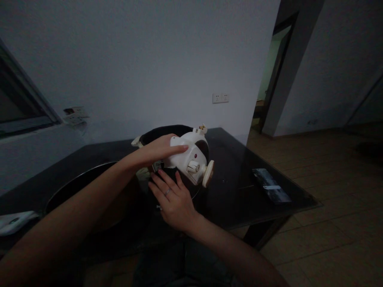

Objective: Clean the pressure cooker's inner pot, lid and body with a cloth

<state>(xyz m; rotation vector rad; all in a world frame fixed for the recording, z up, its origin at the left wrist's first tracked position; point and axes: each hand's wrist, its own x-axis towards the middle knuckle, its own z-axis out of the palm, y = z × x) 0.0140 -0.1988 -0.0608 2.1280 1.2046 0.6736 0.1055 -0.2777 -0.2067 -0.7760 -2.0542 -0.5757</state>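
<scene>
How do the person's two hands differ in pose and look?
The left hand grips the white appliance, thumb on top; the right hand lies just below in view, fingers spread. The right hand shows a ring; the left hand's fingers are mostly hidden, so I can't tell there. Both are ungloved.

Shadow and overlap around the white device [182, 157].
Most fingers of the left hand [167, 144] are hidden behind the device, and the surface beneath the right hand [178, 205] is lost in darkness. The forearms are cut off by the frame toward 8 and 5 o'clock. At 8 o'clock, the round dark vessel [70, 181] is partly covered by the left forearm, its contents unreadable. Between 8 and 9, a white item [18, 221] is cropped, as is the window [25, 93] between 9 and 10. Markings on the dark flat object [266, 179] toward 4 o'clock are too dim to be read.
</scene>
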